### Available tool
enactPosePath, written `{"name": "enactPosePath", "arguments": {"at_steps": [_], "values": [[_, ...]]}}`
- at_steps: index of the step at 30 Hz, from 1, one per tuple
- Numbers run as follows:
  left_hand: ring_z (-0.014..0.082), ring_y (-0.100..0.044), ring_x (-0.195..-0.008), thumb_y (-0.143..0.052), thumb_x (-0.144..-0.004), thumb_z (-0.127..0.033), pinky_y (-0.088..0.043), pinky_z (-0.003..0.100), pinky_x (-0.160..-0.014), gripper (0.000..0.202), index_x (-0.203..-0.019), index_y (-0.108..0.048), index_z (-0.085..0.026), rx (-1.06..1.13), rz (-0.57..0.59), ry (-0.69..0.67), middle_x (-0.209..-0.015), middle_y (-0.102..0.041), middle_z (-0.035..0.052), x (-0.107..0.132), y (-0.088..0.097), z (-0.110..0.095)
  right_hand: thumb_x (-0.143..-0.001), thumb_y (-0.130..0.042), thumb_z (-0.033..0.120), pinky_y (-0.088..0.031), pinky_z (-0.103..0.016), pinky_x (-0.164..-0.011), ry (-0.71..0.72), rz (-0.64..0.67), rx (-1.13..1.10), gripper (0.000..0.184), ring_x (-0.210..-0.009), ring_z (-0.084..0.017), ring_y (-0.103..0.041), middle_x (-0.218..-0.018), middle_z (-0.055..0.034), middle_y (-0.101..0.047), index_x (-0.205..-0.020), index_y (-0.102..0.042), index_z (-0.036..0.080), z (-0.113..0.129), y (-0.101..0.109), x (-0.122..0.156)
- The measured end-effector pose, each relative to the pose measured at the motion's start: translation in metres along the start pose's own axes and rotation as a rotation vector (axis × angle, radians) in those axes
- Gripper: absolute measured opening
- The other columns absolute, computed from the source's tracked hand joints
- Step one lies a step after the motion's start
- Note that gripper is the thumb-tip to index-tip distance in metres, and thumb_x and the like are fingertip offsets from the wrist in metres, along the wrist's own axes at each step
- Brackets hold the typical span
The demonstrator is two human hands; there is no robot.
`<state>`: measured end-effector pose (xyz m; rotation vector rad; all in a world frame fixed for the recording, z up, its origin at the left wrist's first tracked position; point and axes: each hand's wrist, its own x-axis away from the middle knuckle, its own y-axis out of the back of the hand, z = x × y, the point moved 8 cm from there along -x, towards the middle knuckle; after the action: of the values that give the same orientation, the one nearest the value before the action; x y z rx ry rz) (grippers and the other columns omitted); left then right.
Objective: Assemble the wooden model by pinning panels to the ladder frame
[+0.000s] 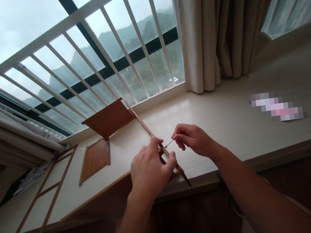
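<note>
**While the left hand (148,168) braces a wooden bar (142,122), the right hand (190,138) brings a thin rod (170,143) to its side**

Over the front part of the window ledge (201,112), the left hand is closed around the bar, its thumb on the right side and its fingers over the top and left. That grip seems meant to steady the wood against any push from the right. The right hand has the rod pinched between thumb and forefinger, close to its outer end, which leaves the other end free to meet the bar; such a light hold would suit fine aiming or turning. The rod is too slim and small here to tell whether it is a tool, a pin or a screw.

The bar's long axis slants from the near right, where its lower end juts past the ledge's front edge, up and leftward to the window railing (85,18). The rod lies across that line, its inner end pointing left and slightly toward the person.

Left of the bar, a brown panel (109,118) stands tilted, one edge close against the wood; a smaller panel (96,159) lies flat below it. Farther left, a ladder-like frame (49,188) rests on the ledge, its near end reaching beyond the edge.
</note>
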<state>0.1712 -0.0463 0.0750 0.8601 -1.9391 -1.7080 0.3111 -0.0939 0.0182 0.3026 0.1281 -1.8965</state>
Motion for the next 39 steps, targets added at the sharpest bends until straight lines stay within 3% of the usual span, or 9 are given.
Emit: {"name": "enactPosePath", "arguments": {"at_steps": [25, 34, 39], "values": [[0.016, -0.058, -0.089, -0.034, -0.082, -0.059, -0.04, 0.028, -0.078, 0.044, -0.114, -0.047, -0.032, -0.02, 0.008, 0.006, -0.093, -0.065, 0.0, 0.002, 0.001, -0.002, -0.084, -0.06, 0.039, -0.039, -0.016, -0.05, 0.056, -0.061, -0.153, 0.028, -0.05, -0.003, -0.046, -0.054, 0.0032, -0.05, -0.083, -0.056, 0.012, -0.008, 0.005, 0.004], [0.0174, -0.059, -0.091, -0.033, -0.082, -0.061, -0.039, 0.028, -0.077, 0.042, -0.113, -0.045, -0.035, -0.018, 0.0, 0.0, -0.097, -0.065, -0.0018, 0.002, 0.0, 0.0, -0.08, -0.065, 0.034, -0.042, -0.016, -0.052, 0.138, -0.115, -0.035, 0.024, -0.058, -0.004, -0.052, -0.07, -0.0031, -0.064, -0.091, -0.072, 0.015, -0.002, 0.016, 0.005], [0.0164, -0.059, -0.092, -0.034, -0.082, -0.059, -0.038, 0.026, -0.077, 0.042, -0.114, -0.046, -0.034, -0.013, 0.007, 0.008, -0.098, -0.066, -0.0011, 0.002, 0.0, -0.001, -0.08, -0.063, 0.043, -0.043, -0.018, -0.055, 0.085, -0.142, 0.008, 0.033, -0.056, -0.004, -0.051, -0.062, -0.0026, -0.06, -0.085, -0.071, 0.011, -0.006, 0.014, 0.004]]}}
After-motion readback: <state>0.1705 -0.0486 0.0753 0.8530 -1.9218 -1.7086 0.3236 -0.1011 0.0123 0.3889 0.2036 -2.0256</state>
